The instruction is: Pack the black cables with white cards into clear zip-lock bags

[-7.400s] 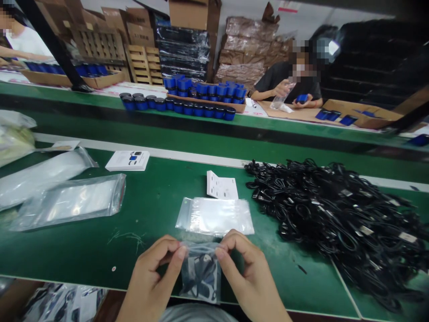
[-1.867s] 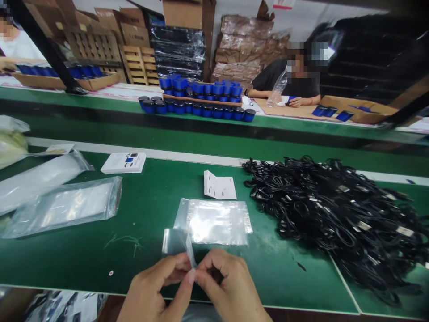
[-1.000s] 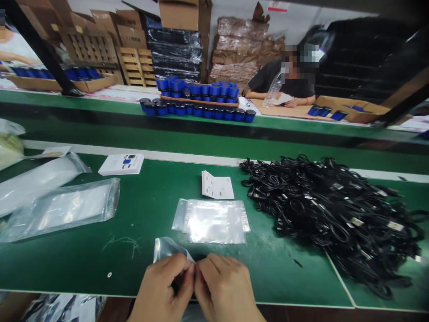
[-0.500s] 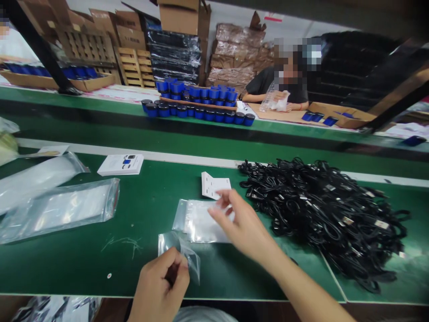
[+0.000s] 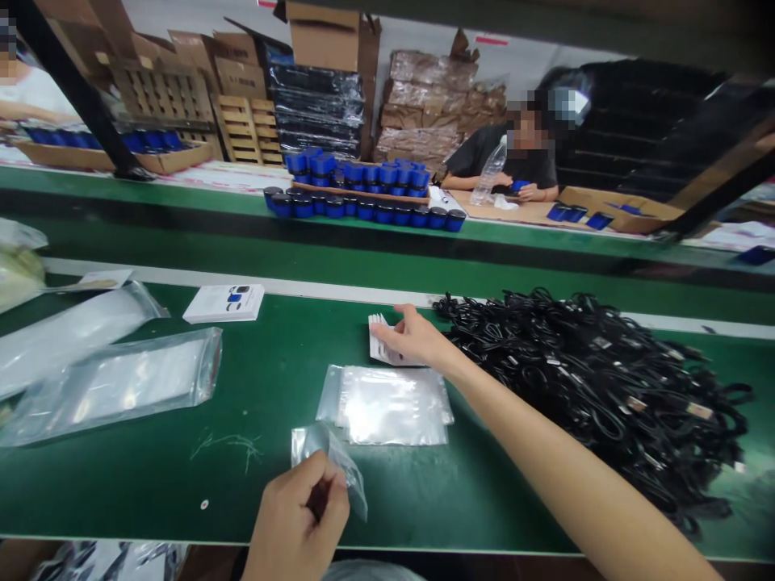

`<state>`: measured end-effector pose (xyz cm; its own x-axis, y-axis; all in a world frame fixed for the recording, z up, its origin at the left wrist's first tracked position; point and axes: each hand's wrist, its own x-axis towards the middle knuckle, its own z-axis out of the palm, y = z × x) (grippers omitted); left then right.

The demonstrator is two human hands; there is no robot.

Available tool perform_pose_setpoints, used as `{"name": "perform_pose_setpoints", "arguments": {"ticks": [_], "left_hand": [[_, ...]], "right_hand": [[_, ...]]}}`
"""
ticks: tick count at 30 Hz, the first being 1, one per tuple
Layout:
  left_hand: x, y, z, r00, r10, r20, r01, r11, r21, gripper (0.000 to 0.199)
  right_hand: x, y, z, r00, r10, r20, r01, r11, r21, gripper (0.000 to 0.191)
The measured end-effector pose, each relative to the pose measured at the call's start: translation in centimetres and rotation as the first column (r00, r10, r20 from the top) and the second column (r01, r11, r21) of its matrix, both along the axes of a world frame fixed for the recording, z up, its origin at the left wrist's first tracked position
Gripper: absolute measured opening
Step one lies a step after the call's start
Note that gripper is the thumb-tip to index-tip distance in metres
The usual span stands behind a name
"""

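My left hand (image 5: 303,512) is closed, thumb against curled fingers, pinching a small clear plastic bag (image 5: 348,468) near the table's front edge. Farther forward, my right hand (image 5: 415,337) reaches over a small stack of folded white leaflets (image 5: 381,349). Its thumb touches the leaflets' raised left edges, while the index finger stays apart from the thumb; the other fingers are partly hidden. Between the two hands, a flat pile of clear plastic bags (image 5: 396,407) lies on the green table (image 5: 266,492).
Coiled black cables (image 5: 581,395) are heaped at right. At left lie long packs of clear bags (image 5: 133,379) and a stack of white printed booklets (image 5: 224,303). Blue-and-black cups (image 5: 363,206) line the raised shelf beyond, where a person (image 5: 478,161) sits beside a plastic bottle (image 5: 489,171).
My right hand has moved forward from above the bag pile to the leaflets. My left hand keeps its pinch on the small bag. Across the shelf, the person's hands have moved to a blue item.
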<state>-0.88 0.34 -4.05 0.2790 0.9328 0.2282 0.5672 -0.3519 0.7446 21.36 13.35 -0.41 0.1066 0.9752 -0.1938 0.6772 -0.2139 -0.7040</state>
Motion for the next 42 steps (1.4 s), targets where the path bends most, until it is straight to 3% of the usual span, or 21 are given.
{"name": "perform_pose_setpoints", "arguments": {"ticks": [2,5,7,10,13,16,18,20,23,26,28,31,33,36,40,42], "left_hand": [[-0.1,0.1,-0.1,1.000,-0.016,0.015,0.016,1.000,-0.008,0.026],[-0.3,0.1,-0.2,0.999,-0.016,0.048,0.018,1.000,-0.025,0.026],[-0.2,0.0,0.0,0.997,0.017,0.073,-0.013,0.998,-0.055,0.027],[0.2,0.0,0.7,0.955,0.189,0.228,-0.131,0.960,-0.246,0.028],[0.4,0.3,1.6,0.841,0.405,0.358,-0.224,0.864,-0.450,0.027],[0.1,0.7,1.8,0.858,0.410,0.311,-0.287,0.883,-0.371,0.028],[-0.2,0.9,1.6,0.897,0.373,0.238,-0.315,0.916,-0.249,0.029],[-0.4,1.0,1.3,0.909,0.375,0.180,-0.349,0.923,-0.163,0.029],[-0.6,1.2,1.0,0.889,0.440,0.129,-0.433,0.898,-0.078,0.025],[-0.7,1.5,1.2,0.848,0.517,0.114,-0.520,0.854,-0.004,0.021],[-0.6,1.6,1.6,0.820,0.559,0.125,-0.565,0.824,0.023,0.019],[-0.3,1.6,2.2,0.798,0.583,0.154,-0.593,0.805,0.021,0.020],[-0.1,1.5,2.6,0.798,0.577,0.174,-0.585,0.811,-0.001,0.022],[0.0,1.3,3.1,0.800,0.568,0.194,-0.577,0.817,-0.013,0.018],[-0.3,0.8,3.0,0.814,0.556,0.168,-0.571,0.820,0.049,0.018],[-0.4,0.5,2.7,0.829,0.542,0.138,-0.556,0.826,0.091,0.018]], "right_hand": [[0.5,0.0,-0.5,0.998,-0.014,-0.053,0.016,1.000,0.026,0.064],[0.9,-0.4,-0.5,0.990,-0.011,-0.138,0.022,0.997,0.079,0.028],[0.8,-1.6,0.3,0.983,-0.011,-0.182,0.035,0.991,0.133,0.022],[0.0,-5.5,2.3,0.975,0.002,-0.222,0.049,0.973,0.224,0.024],[-1.7,-10.8,3.7,0.960,0.163,-0.228,-0.099,0.958,0.269,0.026],[-4.2,-14.4,2.9,0.933,0.354,-0.071,-0.308,0.883,0.354,0.021],[-6.0,-15.2,1.5,0.922,0.385,0.044,-0.363,0.819,0.444,0.019],[-7.5,-15.3,0.0,0.929,0.359,0.089,-0.349,0.769,0.535,0.021],[-9.2,-15.5,-1.9,0.979,0.201,0.020,-0.165,0.744,0.648,0.020],[-10.3,-16.5,-3.2,0.987,0.024,-0.161,0.081,0.784,0.615,0.045],[-10.9,-17.2,-4.0,0.937,0.010,-0.348,0.161,0.874,0.458,0.054],[-11.2,-17.4,-4.7,0.818,0.065,-0.571,0.064,0.977,0.203,0.022],[-10.9,-17.2,-4.7,0.827,0.117,-0.550,0.009,0.975,0.221,0.005],[-9.8,-16.8,-3.9,0.898,0.181,-0.401,0.022,0.892,0.452,0.015],[-9.1,-16.8,-2.7,0.966,0.177,-0.189,0.031,0.649,0.760,0.018],[-9.2,-16.9,-2.4,0.988,0.117,-0.102,0.016,0.577,0.817,0.025]]}}
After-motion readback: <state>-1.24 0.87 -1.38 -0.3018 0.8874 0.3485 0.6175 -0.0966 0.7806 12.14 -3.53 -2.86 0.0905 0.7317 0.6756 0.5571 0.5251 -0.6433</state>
